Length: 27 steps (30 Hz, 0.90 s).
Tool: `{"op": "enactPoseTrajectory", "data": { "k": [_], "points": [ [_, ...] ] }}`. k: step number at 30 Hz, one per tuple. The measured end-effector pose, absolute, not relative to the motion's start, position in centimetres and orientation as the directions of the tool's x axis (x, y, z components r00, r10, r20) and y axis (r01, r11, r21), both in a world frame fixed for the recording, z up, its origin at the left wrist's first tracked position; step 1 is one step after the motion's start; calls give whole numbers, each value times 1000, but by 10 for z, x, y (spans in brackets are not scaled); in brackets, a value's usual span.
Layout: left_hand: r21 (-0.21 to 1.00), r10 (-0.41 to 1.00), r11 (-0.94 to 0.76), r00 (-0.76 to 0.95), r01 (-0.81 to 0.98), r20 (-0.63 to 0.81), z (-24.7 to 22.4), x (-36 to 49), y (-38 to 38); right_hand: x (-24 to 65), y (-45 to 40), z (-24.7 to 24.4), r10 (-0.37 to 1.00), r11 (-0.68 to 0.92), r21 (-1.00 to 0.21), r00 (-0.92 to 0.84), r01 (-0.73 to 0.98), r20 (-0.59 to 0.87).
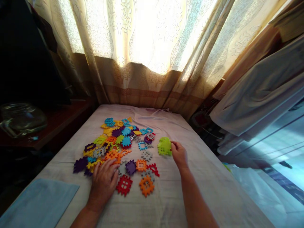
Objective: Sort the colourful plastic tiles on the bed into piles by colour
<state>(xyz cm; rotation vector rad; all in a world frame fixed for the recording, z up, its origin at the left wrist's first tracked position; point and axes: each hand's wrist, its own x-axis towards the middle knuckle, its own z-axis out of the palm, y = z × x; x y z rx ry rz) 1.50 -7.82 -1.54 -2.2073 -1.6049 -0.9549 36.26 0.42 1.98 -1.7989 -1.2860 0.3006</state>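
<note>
My right hand (pixel 178 155) pinches the right edge of a lime-green piece (pixel 164 146), a block of interlocking plastic tiles with a window pattern on its front. My left hand (pixel 104 179) lies with fingers stretched out at the near edge of a pile of colourful interlocking tiles (pixel 125 141). Its fingertips are beside an orange tile (pixel 112 155) and yellow ones. Just right of that hand lie a red window tile (pixel 124 185), a purple tile (pixel 130 167) and a grey tile (pixel 122 168). Farther right is an orange window tile (pixel 146 186).
The tiles lie on a table with a pale cloth (pixel 171 202). A light-blue sheet (pixel 40 202) rests at the near left. A glass jug (pixel 22 120) stands on a dark side table. Curtains (pixel 142 79) hang behind, and clothes (pixel 258 72) hang on the right.
</note>
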Motion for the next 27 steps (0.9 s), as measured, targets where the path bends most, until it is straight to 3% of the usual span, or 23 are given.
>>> {"op": "enactPoseTrajectory", "data": {
  "k": [4,10,12,14,16,18,21,27],
  "points": [
    [160,754,-365,190,917,629,-16,13,-77,410,6,1,830,-213,-765,525,608,187],
    [140,738,-370,199,919,645,-15,13,-77,399,5,0,843,-212,-645,471,734,259],
    [136,735,-373,203,918,647,-15,13,-77,380,7,6,877,-168,-505,362,847,316],
    [133,730,-375,203,918,653,-15,13,-77,360,10,13,923,-71,-283,171,957,345],
    [131,722,-376,201,917,661,-16,14,-77,344,15,20,954,45,-102,-13,994,299],
    [131,718,-375,198,918,667,-16,14,-77,336,20,26,970,112,-18,-106,994,218],
    [142,728,-373,195,917,657,-16,14,-78,338,26,29,981,130,19,-131,991,146],
    [206,774,-347,156,915,614,-14,17,-81,362,30,28,986,48,44,-54,998,157]
  ]
}}
